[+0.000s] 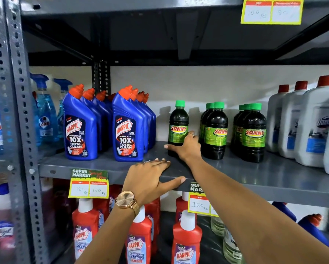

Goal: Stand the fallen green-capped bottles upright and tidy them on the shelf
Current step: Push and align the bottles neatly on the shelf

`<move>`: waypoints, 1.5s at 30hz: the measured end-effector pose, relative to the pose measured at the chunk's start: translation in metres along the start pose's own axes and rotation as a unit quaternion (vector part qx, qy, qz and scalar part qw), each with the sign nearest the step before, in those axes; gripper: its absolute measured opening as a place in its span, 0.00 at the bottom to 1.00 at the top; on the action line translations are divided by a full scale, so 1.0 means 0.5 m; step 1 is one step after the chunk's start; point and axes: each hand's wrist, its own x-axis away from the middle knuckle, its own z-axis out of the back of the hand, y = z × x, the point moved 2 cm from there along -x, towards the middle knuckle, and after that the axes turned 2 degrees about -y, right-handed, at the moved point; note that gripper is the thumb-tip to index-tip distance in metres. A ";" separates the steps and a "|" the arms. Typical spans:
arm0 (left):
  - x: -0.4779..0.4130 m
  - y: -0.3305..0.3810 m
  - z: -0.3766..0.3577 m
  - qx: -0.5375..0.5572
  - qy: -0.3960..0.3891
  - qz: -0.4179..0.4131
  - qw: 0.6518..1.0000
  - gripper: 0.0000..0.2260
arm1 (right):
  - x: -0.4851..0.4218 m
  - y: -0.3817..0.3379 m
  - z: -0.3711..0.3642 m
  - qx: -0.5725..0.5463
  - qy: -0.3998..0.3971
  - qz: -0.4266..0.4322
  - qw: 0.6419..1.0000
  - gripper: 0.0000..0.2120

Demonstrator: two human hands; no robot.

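**Nudging the last bottle into line**

Reaching across the grey shelf (274, 174), the right hand (186, 147) is wrapped around the lower half of the lone green-capped bottle (178, 124), thumb stretched out across its front on the left, fingers curled round the right side of the label. That bottle is standing upright, a little apart from its neighbours and set further left. The left hand (150, 178) holds nothing: it lies flat and spread on the front lip of the shelf, fingers on top, thumb hooked along the edge, steadying.

And look at the row! To the right stands a pair of green-capped bottles (215, 130), one behind the other, then a file of three (253, 132), all upright with caps up. No green-capped bottle is lying down anywhere in view, so the standing-up part looks done.

What's left, by my reading, is the tidying: the single bottle sits apart from the others, with a gap to the pair, and its label is turned a touch off. Sliding it over would close the row between the blue Harpic bottles (127, 128) and the white jugs (301, 126).
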 end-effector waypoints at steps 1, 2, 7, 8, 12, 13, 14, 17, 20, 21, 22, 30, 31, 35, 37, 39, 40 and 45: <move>0.000 0.001 0.001 0.003 0.001 0.000 1.000 0.42 | -0.001 0.000 -0.001 0.000 0.000 -0.002 1.000 0.48; 0.001 0.002 0.002 0.006 0.001 0.002 1.000 0.42 | -0.002 0.000 -0.002 -0.002 -0.002 -0.004 1.000 0.48; 0.001 0.002 0.005 0.015 0.005 0.012 1.000 0.41 | 0.003 0.003 0.001 -0.021 -0.012 -0.017 1.000 0.50; 0.001 0.003 0.006 0.012 0.003 0.012 1.000 0.40 | 0.007 0.001 0.004 -0.020 -0.010 -0.019 1.000 0.51; 0.000 0.003 0.011 0.004 -0.002 0.026 1.000 0.38 | 0.035 -0.013 0.038 0.018 -0.031 0.018 0.999 0.56; -0.008 0.003 0.016 -0.009 -0.005 0.034 0.999 0.37 | 0.043 -0.012 0.054 0.048 -0.043 0.043 0.997 0.55; -0.022 0.006 0.023 -0.028 -0.012 0.038 0.999 0.37 | 0.051 -0.008 0.075 0.075 -0.042 0.071 0.994 0.52; -0.097 0.019 0.045 -0.059 -0.044 0.059 0.996 0.35 | 0.067 0.027 0.168 0.099 0.070 0.136 0.983 0.33; -0.166 0.026 0.032 0.030 -0.079 0.144 0.986 0.36 | 0.052 0.078 0.243 0.102 0.168 0.098 0.976 0.29; -0.183 0.025 0.018 0.095 -0.084 0.178 0.976 0.39 | 0.040 0.096 0.254 0.092 0.155 0.048 0.982 0.34; -0.195 0.026 0.005 0.158 -0.082 0.208 0.962 0.42 | 0.029 0.112 0.255 0.069 0.116 -0.020 0.991 0.42; -0.225 0.025 -0.062 0.195 -0.104 0.288 0.932 0.47 | -0.020 0.153 0.180 -0.050 -0.021 -0.133 0.990 0.39; -0.226 0.020 -0.065 0.177 -0.102 0.284 0.937 0.45 | -0.020 0.156 0.170 -0.035 -0.010 -0.118 0.992 0.37; -0.225 0.021 -0.066 0.146 -0.089 0.269 0.948 0.40 | -0.008 0.148 0.155 0.076 0.011 -0.070 0.995 0.38; -0.227 0.027 -0.066 0.129 -0.087 0.268 0.951 0.39 | -0.004 0.144 0.159 0.091 0.017 -0.063 0.994 0.40; -0.228 0.029 -0.068 0.116 -0.086 0.272 0.951 0.39 | -0.002 0.142 0.161 0.093 0.018 -0.058 0.994 0.39; -0.230 0.030 -0.069 0.112 -0.085 0.272 0.952 0.39 | -0.002 0.142 0.161 0.092 0.017 -0.058 0.994 0.39; -0.234 0.026 -0.075 0.108 -0.083 0.267 0.954 0.36 | -0.006 0.139 0.156 0.080 0.033 -0.086 0.992 0.48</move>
